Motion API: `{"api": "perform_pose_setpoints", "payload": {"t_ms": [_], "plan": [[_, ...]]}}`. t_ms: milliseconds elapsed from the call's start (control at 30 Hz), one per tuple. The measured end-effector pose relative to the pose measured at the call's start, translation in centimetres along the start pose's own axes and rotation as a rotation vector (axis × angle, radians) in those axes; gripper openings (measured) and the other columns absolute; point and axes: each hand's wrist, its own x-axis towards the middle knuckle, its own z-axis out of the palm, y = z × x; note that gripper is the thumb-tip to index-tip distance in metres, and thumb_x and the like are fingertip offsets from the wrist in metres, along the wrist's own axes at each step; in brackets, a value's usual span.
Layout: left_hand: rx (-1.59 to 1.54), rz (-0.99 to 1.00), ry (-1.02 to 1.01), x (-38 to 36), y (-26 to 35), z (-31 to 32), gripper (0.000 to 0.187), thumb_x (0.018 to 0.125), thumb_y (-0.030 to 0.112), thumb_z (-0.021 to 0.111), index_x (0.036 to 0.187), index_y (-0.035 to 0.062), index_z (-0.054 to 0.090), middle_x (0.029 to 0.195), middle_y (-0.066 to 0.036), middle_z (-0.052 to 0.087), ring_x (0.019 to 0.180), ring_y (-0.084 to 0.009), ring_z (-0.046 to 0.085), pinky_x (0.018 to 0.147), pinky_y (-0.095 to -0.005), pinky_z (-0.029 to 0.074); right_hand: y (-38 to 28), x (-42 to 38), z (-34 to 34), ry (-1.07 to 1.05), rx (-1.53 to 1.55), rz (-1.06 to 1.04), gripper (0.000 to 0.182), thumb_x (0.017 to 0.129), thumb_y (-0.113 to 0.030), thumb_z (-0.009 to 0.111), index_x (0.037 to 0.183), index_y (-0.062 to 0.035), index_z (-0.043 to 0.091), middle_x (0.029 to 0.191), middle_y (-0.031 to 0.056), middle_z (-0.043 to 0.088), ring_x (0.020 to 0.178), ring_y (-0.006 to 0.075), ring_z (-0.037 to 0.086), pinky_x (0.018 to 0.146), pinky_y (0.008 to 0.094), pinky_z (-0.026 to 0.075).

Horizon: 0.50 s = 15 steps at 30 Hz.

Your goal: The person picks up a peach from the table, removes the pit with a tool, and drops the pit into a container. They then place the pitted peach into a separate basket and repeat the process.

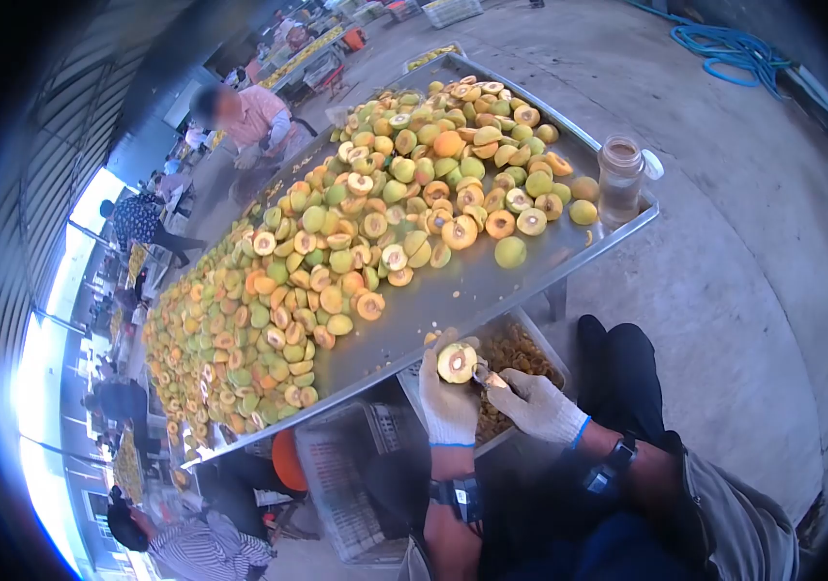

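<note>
In the head view, my left hand (450,395), in a white knitted glove, holds a halved fruit (457,362) with its cut face and pale centre showing. Close on its right, my right hand (536,404), gloved too, has its fingers closed round a small tool (485,376) whose metal end is at the edge of the fruit half. Both hands are over a crate (521,354) of brown pits and scraps, in front of the near edge of a metal table (453,302). Many halved green and orange fruits (337,232) are heaped on that table.
A clear plastic bottle (619,179) stands open at the table's right corner. White plastic crates (341,474) lie below the table. One person (264,121) is across it, another (206,547) at the lower left. A blue hose (729,46) lies on the floor.
</note>
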Motion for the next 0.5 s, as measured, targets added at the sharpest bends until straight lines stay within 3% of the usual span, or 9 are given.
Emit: {"api": "perform_pose_setpoints", "payload": {"t_ms": [100,167,300,400,500], "plan": [[0.003,0.039,0.068,-2.0,-0.6,0.7,0.046,0.109,0.035,0.044,0.134,-0.0008,0.057,0.116,-0.019,0.066,0.101,-0.0269,0.064,0.093,-0.0413,0.054,-1.0,-0.3,0.6,-0.019,-0.019,0.035,0.033,0.105,-0.030,0.060,0.112,0.0012,0.066,0.081,0.0153,0.068,0.078,0.0147,0.060,0.073,0.0374,0.050],[0.173,0.115,0.133,-2.3,-1.2,0.3,0.046,0.108,0.034,0.045,0.131,-0.0032,0.058,0.118,-0.019,0.065,0.106,-0.0275,0.063,0.095,-0.0423,0.053,-1.3,-0.4,0.9,0.056,-0.034,0.057,0.035,0.099,-0.034,0.065,0.106,0.0000,0.066,0.084,0.0237,0.068,0.079,0.0397,0.070,0.072,0.0458,0.052],[0.046,0.146,0.180,-3.1,-2.1,0.2,0.047,0.105,0.034,0.049,0.129,-0.0047,0.059,0.117,-0.019,0.064,0.109,-0.0283,0.063,0.097,-0.0426,0.053,-2.3,-0.4,0.8,0.157,-0.088,-0.063,0.034,0.097,-0.033,0.068,0.105,0.0003,0.066,0.085,0.0242,0.069,0.081,0.0437,0.070,0.071,0.0480,0.053],[-0.001,0.139,0.098,-3.7,-1.9,1.0,0.049,0.102,0.035,0.051,0.129,-0.0046,0.059,0.117,-0.018,0.064,0.110,-0.0279,0.062,0.097,-0.0413,0.053,-3.3,-0.6,0.3,0.200,-0.144,-0.165,0.037,0.095,-0.035,0.070,0.105,0.0002,0.066,0.088,0.0252,0.069,0.085,0.0461,0.068,0.072,0.0498,0.053],[-0.030,0.092,0.154,-3.8,-1.9,1.1,0.049,0.101,0.036,0.052,0.128,-0.0036,0.060,0.114,-0.018,0.065,0.106,-0.0268,0.064,0.094,-0.0399,0.054,-3.5,-0.9,0.2,0.027,-0.299,-0.078,0.039,0.097,-0.038,0.066,0.107,-0.0009,0.067,0.090,0.0261,0.070,0.087,0.0475,0.068,0.076,0.0510,0.053]]}}
